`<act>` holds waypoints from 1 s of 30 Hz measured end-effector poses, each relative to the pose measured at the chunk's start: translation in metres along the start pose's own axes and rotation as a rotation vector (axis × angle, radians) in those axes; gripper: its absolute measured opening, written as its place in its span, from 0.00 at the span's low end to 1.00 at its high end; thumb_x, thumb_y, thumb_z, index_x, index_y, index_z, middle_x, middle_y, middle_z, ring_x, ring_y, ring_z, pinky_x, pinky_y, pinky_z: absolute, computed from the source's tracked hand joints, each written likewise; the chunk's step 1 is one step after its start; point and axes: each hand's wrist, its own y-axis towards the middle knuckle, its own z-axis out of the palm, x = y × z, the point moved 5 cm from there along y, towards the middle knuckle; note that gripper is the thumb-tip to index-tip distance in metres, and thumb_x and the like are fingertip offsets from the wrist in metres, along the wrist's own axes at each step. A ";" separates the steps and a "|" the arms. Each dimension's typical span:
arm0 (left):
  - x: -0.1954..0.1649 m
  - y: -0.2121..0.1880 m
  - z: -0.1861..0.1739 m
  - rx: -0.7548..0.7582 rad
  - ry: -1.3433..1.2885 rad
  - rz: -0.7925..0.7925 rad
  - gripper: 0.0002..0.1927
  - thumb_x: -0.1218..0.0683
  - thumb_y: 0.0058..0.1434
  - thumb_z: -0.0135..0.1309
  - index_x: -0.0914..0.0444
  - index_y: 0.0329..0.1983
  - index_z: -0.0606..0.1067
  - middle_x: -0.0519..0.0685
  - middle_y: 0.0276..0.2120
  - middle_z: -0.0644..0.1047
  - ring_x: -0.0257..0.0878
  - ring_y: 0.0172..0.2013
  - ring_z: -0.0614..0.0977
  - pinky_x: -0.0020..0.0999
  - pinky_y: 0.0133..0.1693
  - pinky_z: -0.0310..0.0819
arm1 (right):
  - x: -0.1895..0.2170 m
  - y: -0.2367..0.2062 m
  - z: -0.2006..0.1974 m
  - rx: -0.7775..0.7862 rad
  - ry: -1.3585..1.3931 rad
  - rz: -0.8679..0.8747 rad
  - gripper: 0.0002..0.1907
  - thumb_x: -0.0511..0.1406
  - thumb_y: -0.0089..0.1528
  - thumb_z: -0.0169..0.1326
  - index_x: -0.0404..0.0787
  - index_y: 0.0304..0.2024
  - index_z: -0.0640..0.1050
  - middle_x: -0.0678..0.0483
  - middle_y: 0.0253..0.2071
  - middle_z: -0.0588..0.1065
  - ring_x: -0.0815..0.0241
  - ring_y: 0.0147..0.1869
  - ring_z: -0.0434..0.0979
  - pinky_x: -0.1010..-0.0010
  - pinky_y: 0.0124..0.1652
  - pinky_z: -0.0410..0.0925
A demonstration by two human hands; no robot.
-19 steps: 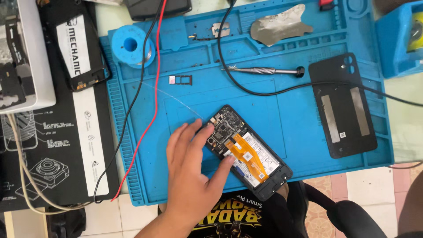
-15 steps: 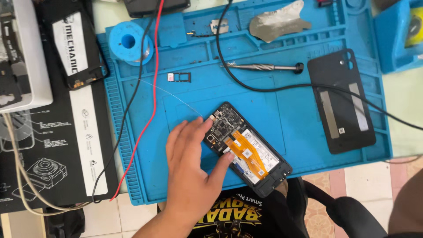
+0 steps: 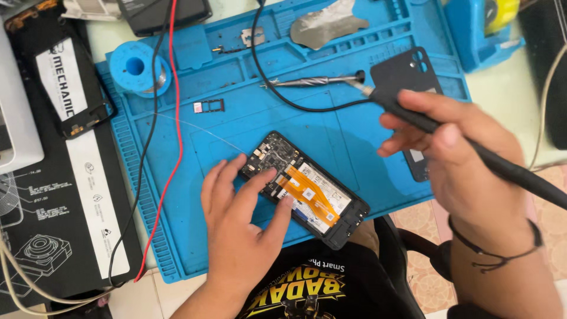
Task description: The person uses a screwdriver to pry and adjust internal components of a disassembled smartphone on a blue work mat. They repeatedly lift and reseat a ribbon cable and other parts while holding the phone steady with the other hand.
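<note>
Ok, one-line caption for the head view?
Left hand steadies opened phone on blue mat; right hand holds soldering iron.

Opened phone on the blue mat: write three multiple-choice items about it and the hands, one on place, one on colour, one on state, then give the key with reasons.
1. Where does the opened phone lie?
A. On the blue mat
B. On the black mat at the left
C. Inside the blue tray at top right

2. What colour is the flat ribbon cable across the phone's inside?
A. Green
B. Orange
C. White

3. What is the right hand doing?
A. Resting flat on the mat
B. Holding a black pen-shaped tool
C. Pinching the solder spool

Key:
1 A, the phone rests on the blue mat, under the left hand fingers.
2 B, the strip running along the phone is orange.
3 B, the fingers wrap the black tool, its tip raised over the mat.
</note>
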 end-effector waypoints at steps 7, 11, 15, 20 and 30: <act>-0.009 0.008 0.008 -0.038 0.088 0.069 0.19 0.51 0.55 0.68 0.59 0.50 0.82 0.60 0.60 0.70 0.59 0.63 0.66 0.50 0.64 0.60 | -0.028 -0.013 -0.007 -0.129 0.199 0.034 0.11 0.33 0.73 0.52 0.29 0.51 0.71 0.44 0.42 0.75 0.56 0.43 0.77 0.61 0.48 0.75; -0.009 0.005 0.014 -0.058 0.114 0.065 0.15 0.51 0.57 0.68 0.58 0.46 0.83 0.60 0.59 0.71 0.59 0.62 0.67 0.50 0.64 0.60 | -0.032 -0.011 -0.002 -0.139 0.289 0.024 0.07 0.31 0.76 0.51 0.30 0.50 0.70 0.48 0.38 0.72 0.59 0.39 0.73 0.67 0.44 0.72; -0.008 0.007 0.011 -0.084 0.084 0.035 0.10 0.51 0.58 0.67 0.57 0.42 0.83 0.58 0.57 0.74 0.57 0.61 0.69 0.49 0.63 0.62 | -0.033 -0.005 0.010 -0.137 0.295 0.129 0.13 0.32 0.70 0.48 0.31 0.55 0.72 0.49 0.44 0.74 0.58 0.44 0.77 0.64 0.45 0.74; -0.008 0.010 0.016 -0.141 0.068 -0.009 0.07 0.52 0.55 0.67 0.57 0.36 0.84 0.57 0.55 0.75 0.56 0.59 0.70 0.48 0.61 0.61 | -0.043 0.004 0.019 -0.102 0.315 0.295 0.13 0.30 0.62 0.48 0.33 0.50 0.73 0.48 0.40 0.77 0.59 0.41 0.79 0.64 0.42 0.76; -0.007 0.006 0.018 -0.189 0.045 -0.080 0.05 0.54 0.55 0.65 0.58 0.34 0.83 0.56 0.56 0.74 0.57 0.60 0.68 0.49 0.60 0.61 | -0.059 0.017 0.047 0.045 0.037 0.288 0.04 0.30 0.65 0.52 0.34 0.41 0.72 0.49 0.31 0.75 0.61 0.32 0.77 0.68 0.33 0.74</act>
